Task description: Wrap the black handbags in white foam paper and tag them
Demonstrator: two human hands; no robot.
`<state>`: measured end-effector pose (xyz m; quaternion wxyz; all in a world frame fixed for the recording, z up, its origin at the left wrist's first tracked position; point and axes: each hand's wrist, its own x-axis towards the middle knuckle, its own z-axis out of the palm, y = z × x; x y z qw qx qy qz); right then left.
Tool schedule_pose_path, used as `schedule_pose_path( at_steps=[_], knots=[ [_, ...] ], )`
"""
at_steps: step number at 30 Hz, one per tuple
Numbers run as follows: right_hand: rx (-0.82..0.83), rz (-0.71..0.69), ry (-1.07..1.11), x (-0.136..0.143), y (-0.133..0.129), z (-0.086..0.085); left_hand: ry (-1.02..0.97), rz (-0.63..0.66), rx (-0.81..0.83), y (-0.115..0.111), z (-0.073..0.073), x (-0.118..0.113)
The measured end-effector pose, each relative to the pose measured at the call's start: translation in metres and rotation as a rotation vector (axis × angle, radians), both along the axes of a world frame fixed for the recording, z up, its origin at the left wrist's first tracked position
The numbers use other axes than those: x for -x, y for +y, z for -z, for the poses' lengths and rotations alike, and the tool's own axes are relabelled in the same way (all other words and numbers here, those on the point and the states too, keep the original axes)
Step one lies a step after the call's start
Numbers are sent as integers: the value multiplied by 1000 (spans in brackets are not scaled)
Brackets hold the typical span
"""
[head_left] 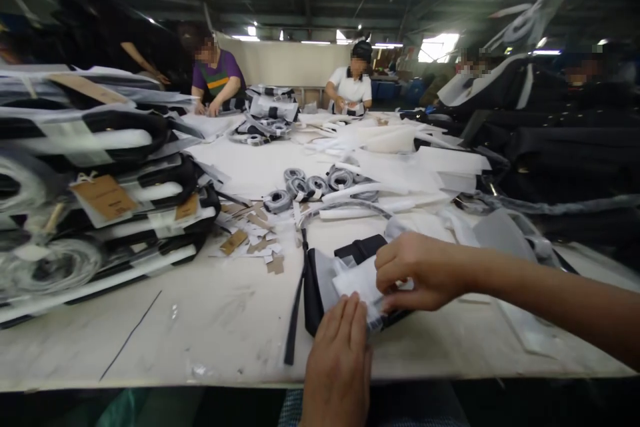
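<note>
A black bag (313,300) lies on the table near its front edge, with translucent white wrapping sheet (327,270) over it. My left hand (340,353) rests on the sheet's near side, its fingers stretched out together and flat. From the right, my right hand (423,273) reaches over the bag, its fingers bent into a pinch at a white wrapping piece (360,278). The fingertips partly hide that piece. A black strap (295,317) hangs off the bag's left side onto the table.
Wrapped black bags (150,213) with brown tags are stacked on the left. Paper scraps (255,233) and several wrapped coils (317,185) lie beyond the bag. White foam sheets (415,167) spread at the right. Two people (217,73) work across the table.
</note>
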<state>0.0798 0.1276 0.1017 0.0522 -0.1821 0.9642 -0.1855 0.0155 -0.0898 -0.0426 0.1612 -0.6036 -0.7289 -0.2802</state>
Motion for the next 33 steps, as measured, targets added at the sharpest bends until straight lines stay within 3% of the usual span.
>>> schedule_pose_path(
  at_steps=[7, 13, 19, 24, 28, 33],
  knots=[
    [-223, -107, -187, 59, 4, 18, 58, -12, -47, 3, 8, 2],
    [-350, -171, -295, 80, -1, 19, 17, 2, -32, 2, 10, 3],
    [-496, -215, -397, 95, -7, 24, -57, -131, -166, 7, 15, -3],
    [-683, -235, -469, 115, -17, 29, 47, -50, -230, 11, 16, 1],
    [-653, -268, -496, 128, -17, 36, 73, -42, -346, 17, 24, 1],
    [-575, -199, -450, 133, -7, 45, 80, -97, -375, 22, 32, -4]
  ],
)
